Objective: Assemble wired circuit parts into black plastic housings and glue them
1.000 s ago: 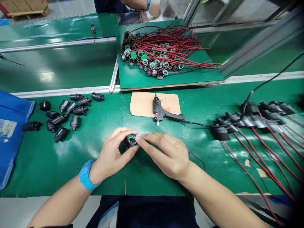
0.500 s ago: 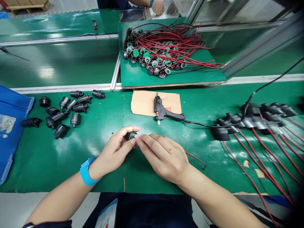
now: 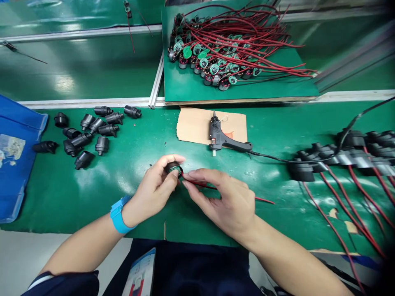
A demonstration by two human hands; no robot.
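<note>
My left hand (image 3: 156, 185), with a blue wristband (image 3: 119, 213), is closed around a black cylindrical housing (image 3: 170, 167). A round green circuit board (image 3: 176, 169) shows in the housing's mouth, and my left thumb rests at its edge. Red wire (image 3: 203, 186) runs out of the housing to the right. Thumb and index finger of my right hand (image 3: 230, 199) pinch this wire close to the housing. The wire's free end emerges beyond my right hand, over the green table. How deep the board sits in the housing I cannot tell.
A black glue gun (image 3: 220, 137) lies on cardboard (image 3: 193, 125). Several black housings (image 3: 82, 139) lie at left near a blue bin (image 3: 18, 164). Wired motors with boards (image 3: 216, 68) are heaped on a raised board (image 3: 191, 90). Housings with red wires (image 3: 317, 160) stand at right.
My right fingers have drawn back from the board's face and now pinch the red wire. More of the board shows. The view has tilted down and shifted left.
</note>
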